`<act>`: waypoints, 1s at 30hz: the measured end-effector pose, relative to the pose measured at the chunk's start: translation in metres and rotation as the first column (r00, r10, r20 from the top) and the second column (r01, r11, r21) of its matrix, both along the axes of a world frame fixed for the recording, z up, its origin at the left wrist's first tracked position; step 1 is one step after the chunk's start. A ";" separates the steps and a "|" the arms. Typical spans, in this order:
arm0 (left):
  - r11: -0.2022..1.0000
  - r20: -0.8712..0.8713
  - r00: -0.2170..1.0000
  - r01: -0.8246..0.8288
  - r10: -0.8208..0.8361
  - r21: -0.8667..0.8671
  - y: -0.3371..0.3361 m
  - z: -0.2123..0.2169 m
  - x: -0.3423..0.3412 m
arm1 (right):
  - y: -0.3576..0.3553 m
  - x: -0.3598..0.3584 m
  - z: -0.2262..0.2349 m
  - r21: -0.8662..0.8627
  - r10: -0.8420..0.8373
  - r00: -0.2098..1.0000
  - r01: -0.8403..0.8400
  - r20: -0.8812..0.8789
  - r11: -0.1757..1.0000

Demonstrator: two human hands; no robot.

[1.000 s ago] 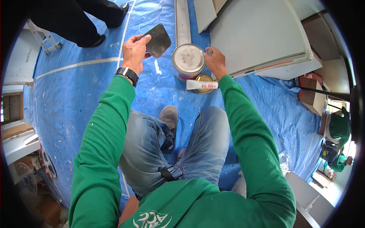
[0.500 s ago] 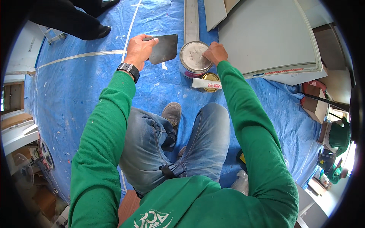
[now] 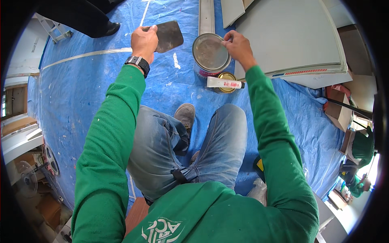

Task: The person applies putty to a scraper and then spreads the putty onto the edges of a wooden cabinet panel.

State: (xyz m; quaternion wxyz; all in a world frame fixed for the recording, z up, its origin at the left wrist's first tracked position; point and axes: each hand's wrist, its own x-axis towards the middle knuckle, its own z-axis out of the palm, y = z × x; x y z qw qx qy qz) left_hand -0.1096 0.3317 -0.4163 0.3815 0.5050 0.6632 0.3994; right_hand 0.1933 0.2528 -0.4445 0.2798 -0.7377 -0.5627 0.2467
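Observation:
My left hand (image 3: 144,42) grips a dark, flat rectangular plate with rounded corners (image 3: 169,36) by its left edge, held above the blue sheet. At the right rim of a large round can (image 3: 210,71), my right hand (image 3: 240,47) has its thumb and fingers pinched on the edge of the round metal lid (image 3: 210,52). The lid is smeared grey-brown; whether it is lifted off the can I cannot tell. Close in front of the can, a white tube with a dark cap (image 3: 224,83) lies across a smaller gold-coloured tin (image 3: 227,77).
Large pale panels (image 3: 289,36) lie stacked at the right, beside a long narrow strip (image 3: 206,17). Blue sheeting (image 3: 89,89) covers the floor. Another person's dark shoe (image 3: 112,29) is at the upper left. Cardboard boxes (image 3: 337,111) stand at the far right.
The plate in my left hand has moved up and a little left. My right hand has turned at the lid's rim, and the lid's surface looks darker and larger.

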 end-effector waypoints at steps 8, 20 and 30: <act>0.984 0.205 0.973 -0.129 0.103 0.119 -0.018 0.028 0.024 | -0.106 -0.114 -0.010 0.480 0.226 0.934 -0.338 0.276 0.810; 0.999 0.476 0.879 0.050 -0.035 -0.019 -0.017 0.017 0.019 | -0.128 -0.174 -0.115 0.199 0.412 0.812 -0.522 0.413 0.830; 0.889 0.576 0.809 0.342 -0.113 -0.306 -0.016 0.007 0.023 | -0.156 -0.156 -0.148 -0.038 0.380 0.922 -0.383 -0.071 0.923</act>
